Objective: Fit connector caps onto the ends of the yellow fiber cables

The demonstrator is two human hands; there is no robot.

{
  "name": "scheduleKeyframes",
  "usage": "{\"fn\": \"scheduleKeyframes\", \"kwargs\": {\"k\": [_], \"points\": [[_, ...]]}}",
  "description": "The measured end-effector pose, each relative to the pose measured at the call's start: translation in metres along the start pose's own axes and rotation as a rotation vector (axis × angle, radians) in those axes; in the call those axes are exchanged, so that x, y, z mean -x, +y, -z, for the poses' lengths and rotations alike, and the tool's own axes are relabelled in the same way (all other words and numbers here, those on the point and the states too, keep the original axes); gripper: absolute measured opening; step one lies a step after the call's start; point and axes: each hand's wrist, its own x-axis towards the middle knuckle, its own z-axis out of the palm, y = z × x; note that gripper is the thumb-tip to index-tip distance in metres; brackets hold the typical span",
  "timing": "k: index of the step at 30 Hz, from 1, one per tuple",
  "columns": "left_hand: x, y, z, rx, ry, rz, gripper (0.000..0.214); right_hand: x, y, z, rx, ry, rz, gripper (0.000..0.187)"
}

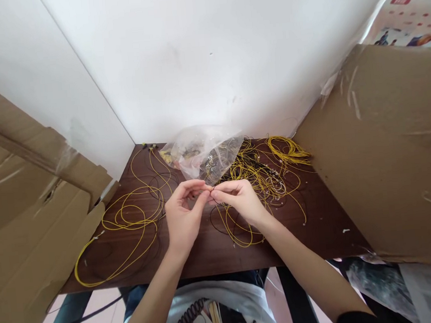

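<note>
My left hand [184, 214] and my right hand [242, 202] meet above the middle of the table, fingertips almost touching. Each pinches a thin dark wire [212, 188] between thumb and forefinger; its ends are too small to make out. Just right of my right hand lies a tangled heap of yellow and black wires [248, 163], some with small pale ends. Loose loops of yellow wire [128, 194] spread over the table to the left of my left hand. Behind my fingertips is a clear plastic bag [202, 147] with small items inside.
A coiled bundle of yellow wire [288, 150] lies at the back right of the brown table [198, 263]. Cardboard panels [384, 156] flank both sides, and a white wall [207, 71] stands behind. A small white scrap [346, 230] lies near the right edge.
</note>
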Motion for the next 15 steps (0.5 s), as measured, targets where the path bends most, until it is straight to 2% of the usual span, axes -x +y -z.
{"fn": "scheduleKeyframes", "kwargs": {"k": [3,7,11,15], "points": [[0.0023,-0.0026,-0.0041,0.046,0.005,0.014,0.019,-0.0009,0.0021,-0.0011,0.017,0.036,0.02,0.02],[0.0035,-0.0033,-0.0058,0.053,0.043,0.04,0.018,0.0,0.0006,-0.0019,0.124,0.079,0.114,0.016],[0.0026,-0.0038,-0.0036,0.009,0.034,-0.015,0.013,0.0008,0.0,-0.0002,0.227,0.048,0.185,0.016],[0.0026,-0.0049,-0.0028,0.012,0.038,-0.043,0.009,0.0003,0.0007,0.0031,0.277,0.021,0.18,0.017]]}}
